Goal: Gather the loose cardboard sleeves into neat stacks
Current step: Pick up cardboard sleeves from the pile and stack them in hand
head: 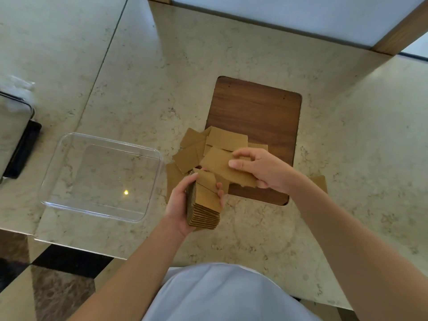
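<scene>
Stack (203, 205): left hand (179, 205) grips it; it can slip and fan out.
Sleeve (228, 167): right hand (261, 170) pinches one; it can land crooked on top.

Both your bare forearms reach forward from the near edge of the tabletop. Your left hand (179, 202) curls its fingers and thumb around a stack of sleeves (203, 209). Your right hand (261, 169) sits just beyond it, knuckles up, thumb and fingertips pinching one flat sleeve (220, 164).
</scene>
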Demonstrator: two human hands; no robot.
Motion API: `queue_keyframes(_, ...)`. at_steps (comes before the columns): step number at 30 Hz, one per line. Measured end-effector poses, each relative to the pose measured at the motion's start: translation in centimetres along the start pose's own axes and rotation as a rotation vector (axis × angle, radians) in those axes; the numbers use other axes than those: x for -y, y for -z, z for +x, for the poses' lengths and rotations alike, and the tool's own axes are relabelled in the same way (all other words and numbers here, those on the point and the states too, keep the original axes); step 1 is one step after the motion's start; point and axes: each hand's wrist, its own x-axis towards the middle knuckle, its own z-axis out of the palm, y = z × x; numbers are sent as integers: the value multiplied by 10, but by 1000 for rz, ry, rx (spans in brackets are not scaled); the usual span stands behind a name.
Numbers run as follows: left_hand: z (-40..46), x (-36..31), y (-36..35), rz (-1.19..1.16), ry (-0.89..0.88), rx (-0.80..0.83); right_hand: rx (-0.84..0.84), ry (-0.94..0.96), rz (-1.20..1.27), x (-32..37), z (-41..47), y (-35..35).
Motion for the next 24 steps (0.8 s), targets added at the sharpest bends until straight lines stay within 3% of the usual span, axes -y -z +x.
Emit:
queue_keyframes(3, -1, -1, -2, 202, 31, 9, 362, -37, -295, 22, -12, 8)
queue_keyframes(6, -1, 1, -7, 430, 86, 31, 503, 2, -671, 46, -8, 0)
queue_keyframes(9, 1, 6, -13, 356, 184, 132, 321, 162, -934, 53, 5, -13)
queue_keyframes(14, 8, 7, -15, 202, 80, 188, 85, 238, -637, 35, 23, -16)
queue_keyframes(16, 9, 5, -15, 181, 53, 220, -176, 279, -600, 21, 37, -11)
queue_keyframes(18, 9, 3, -14, 176, 10, 275, -419, 189, -708, 9, 52, -4)
queue_keyframes(21, 10, 1, -12, 140, -15, 286, -401, 14, -935, -4, 68, -3)
queue_keyframes(24, 12, -2, -9, 117, -37, 203, -420, 68, -919, -9, 69, 2)
